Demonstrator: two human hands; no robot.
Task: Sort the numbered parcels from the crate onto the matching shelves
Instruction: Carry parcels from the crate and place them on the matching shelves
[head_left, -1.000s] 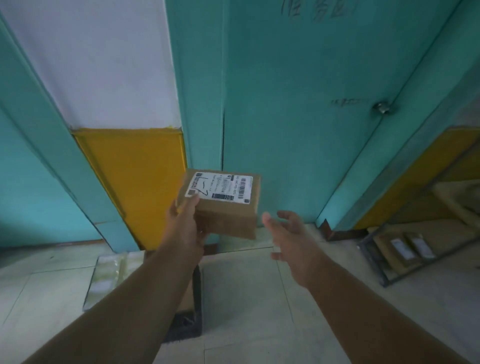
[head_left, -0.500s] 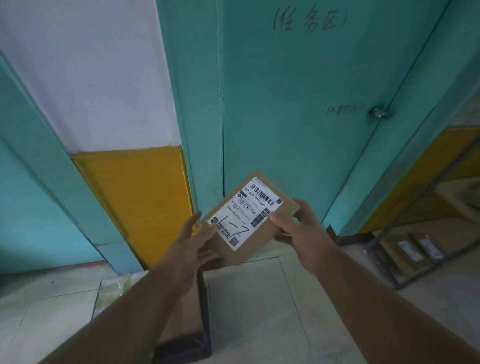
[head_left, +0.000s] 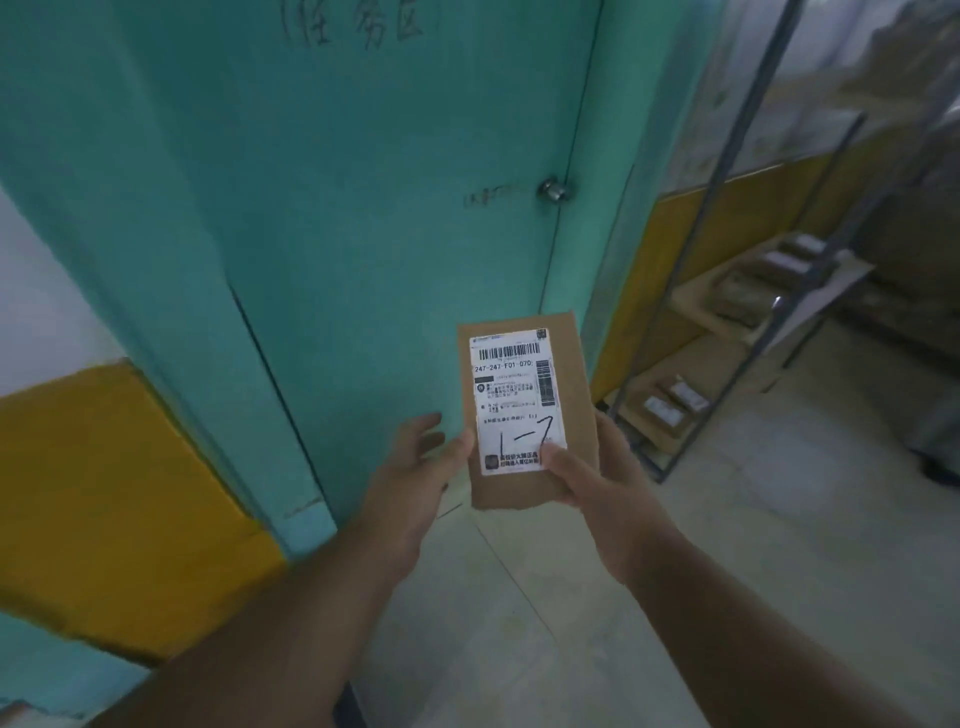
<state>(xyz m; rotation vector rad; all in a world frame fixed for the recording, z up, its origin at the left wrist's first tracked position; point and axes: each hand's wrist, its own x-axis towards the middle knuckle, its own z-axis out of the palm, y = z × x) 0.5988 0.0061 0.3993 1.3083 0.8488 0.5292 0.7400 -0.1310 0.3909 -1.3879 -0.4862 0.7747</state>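
A flat brown cardboard parcel stands upright in front of me, its white label marked "1-7" by hand. My right hand grips its lower right corner, thumb on the label. My left hand is at the parcel's left edge, thumb touching it and fingers spread behind. A metal shelf rack stands to the right, with several parcels on its lower levels. The crate is out of view.
A teal door with a round knob is straight ahead, handwriting near its top. Yellow and white wall panels are on the left. Pale floor tiles stretch toward the rack.
The parcel turned from tilted to upright and passed into my right hand's grip. My left hand loosened to its edge. The view swung right, bringing the rack closer and losing the crate.
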